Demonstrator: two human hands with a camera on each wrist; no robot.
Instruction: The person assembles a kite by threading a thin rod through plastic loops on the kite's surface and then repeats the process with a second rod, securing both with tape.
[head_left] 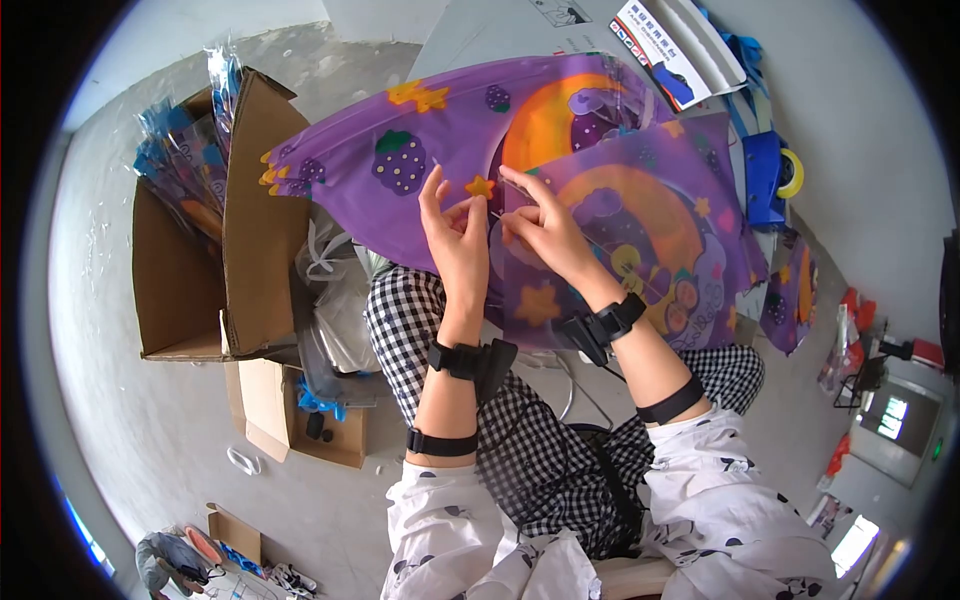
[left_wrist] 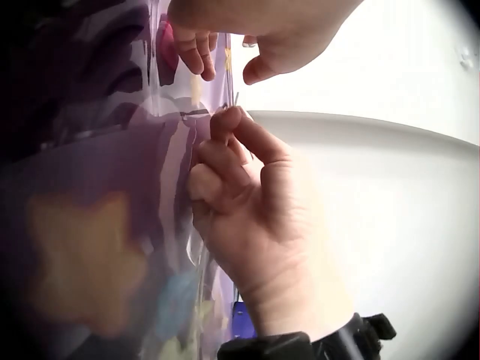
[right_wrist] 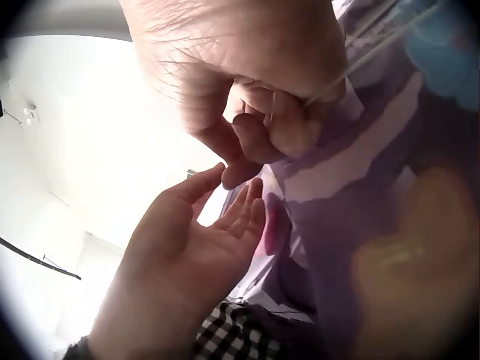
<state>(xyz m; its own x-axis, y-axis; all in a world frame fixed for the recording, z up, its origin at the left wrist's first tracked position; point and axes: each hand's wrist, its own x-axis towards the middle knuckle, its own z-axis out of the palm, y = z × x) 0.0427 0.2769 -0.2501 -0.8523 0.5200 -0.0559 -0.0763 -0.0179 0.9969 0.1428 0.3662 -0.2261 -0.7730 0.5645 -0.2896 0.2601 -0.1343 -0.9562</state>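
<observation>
Both hands are raised close together over shiny purple plastic film point(head_left: 360, 140) printed with a moon, stars and berries, which spreads across the lap. Thumb and index finger of the right hand point(head_left: 550, 235) pinch a thin pale strand point(right_wrist: 375, 49), its other fingers curled in. My left hand point(head_left: 460, 230) has its fingers apart, with its thumb tip close to the right fingertips; the right wrist view shows its palm point(right_wrist: 191, 262). A hazier purple printed piece point(head_left: 570, 240) lies beneath the right hand and forearm.
On the left stands a cardboard box point(head_left: 265, 220) with several clear-wrapped packs point(head_left: 190, 150). A blue tape dispenser point(head_left: 765, 180) and an opened white box point(head_left: 680, 50) lie at the upper right. Clear plastic bags point(head_left: 345, 320) are beside the checked trousers point(head_left: 530, 440). A smaller carton point(head_left: 340, 435) sits lower left.
</observation>
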